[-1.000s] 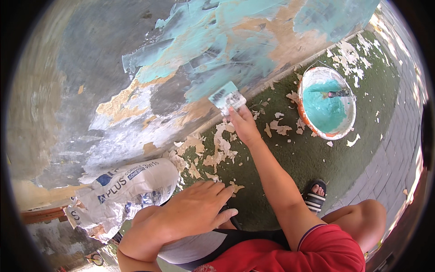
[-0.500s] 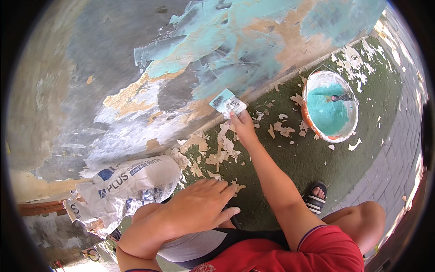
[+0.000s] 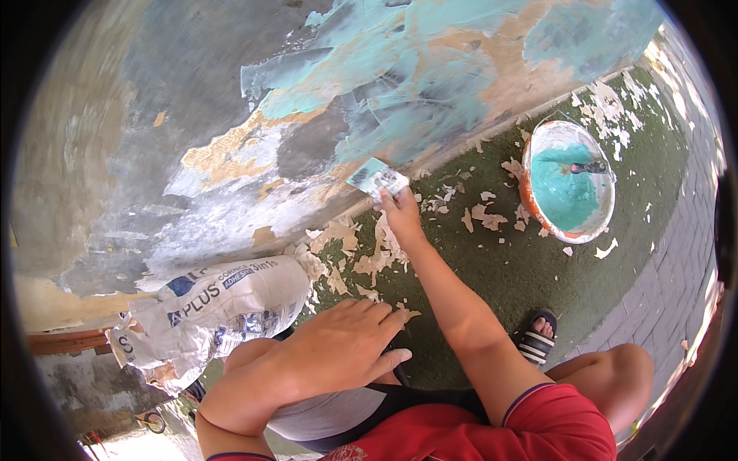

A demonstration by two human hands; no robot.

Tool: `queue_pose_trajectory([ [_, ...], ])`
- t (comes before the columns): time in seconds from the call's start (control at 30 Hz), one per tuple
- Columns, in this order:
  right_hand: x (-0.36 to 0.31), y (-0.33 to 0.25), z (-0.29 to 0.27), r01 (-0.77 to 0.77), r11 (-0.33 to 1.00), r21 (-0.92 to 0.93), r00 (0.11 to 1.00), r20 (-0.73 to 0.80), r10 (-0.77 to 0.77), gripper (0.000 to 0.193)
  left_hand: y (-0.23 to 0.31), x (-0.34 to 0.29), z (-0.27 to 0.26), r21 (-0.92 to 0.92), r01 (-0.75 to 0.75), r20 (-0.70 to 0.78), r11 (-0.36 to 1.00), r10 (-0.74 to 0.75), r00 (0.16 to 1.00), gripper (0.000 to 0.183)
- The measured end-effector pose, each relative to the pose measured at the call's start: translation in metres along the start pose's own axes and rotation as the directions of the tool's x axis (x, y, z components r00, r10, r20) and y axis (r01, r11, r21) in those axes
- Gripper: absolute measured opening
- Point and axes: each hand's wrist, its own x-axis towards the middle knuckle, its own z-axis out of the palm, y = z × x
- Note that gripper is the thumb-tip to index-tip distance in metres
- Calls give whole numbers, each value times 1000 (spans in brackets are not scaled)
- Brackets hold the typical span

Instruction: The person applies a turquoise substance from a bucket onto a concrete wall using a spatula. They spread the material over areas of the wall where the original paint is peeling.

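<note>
My right hand (image 3: 401,215) reaches forward and grips a flat scraper (image 3: 375,175), smeared with teal and white. The blade is at the foot of the wall (image 3: 311,150); whether it touches cannot be made out. Teal coating (image 3: 419,100) spreads over the wall's upper part, with grey, white and tan patches around it. Above my bent left knee, my left hand (image 3: 334,342) hangs with its fingers extended and holds nothing. To the right stands an orange bucket with a whitened rim (image 3: 528,188), holding teal paste (image 3: 565,192) and a tool with a dark handle (image 3: 588,167).
A torn white sack (image 3: 238,307) lies against the wall at left. Flakes of peeled coating (image 3: 488,219) litter the green ground (image 3: 469,269). Grey paving (image 3: 638,307) runs along the right side. My sandalled foot (image 3: 538,338) rests below the bucket.
My right hand and the scraper have shifted slightly left and down along the wall's base. The view has turned a little, while my left hand stays in place.
</note>
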Motion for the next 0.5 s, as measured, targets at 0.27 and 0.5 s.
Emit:
queue_pose_trajectory([
  [0.27, -20, -35, 32, 59, 986, 158, 973, 211, -92, 32, 0, -4, -2, -20, 16, 19, 1000, -16, 1000, 48],
  [0.5, -4, -23, 55, -20, 1000, -7, 999, -32, 20, 23, -4, -9, 3, -45, 21, 4, 999, -21, 1000, 46],
])
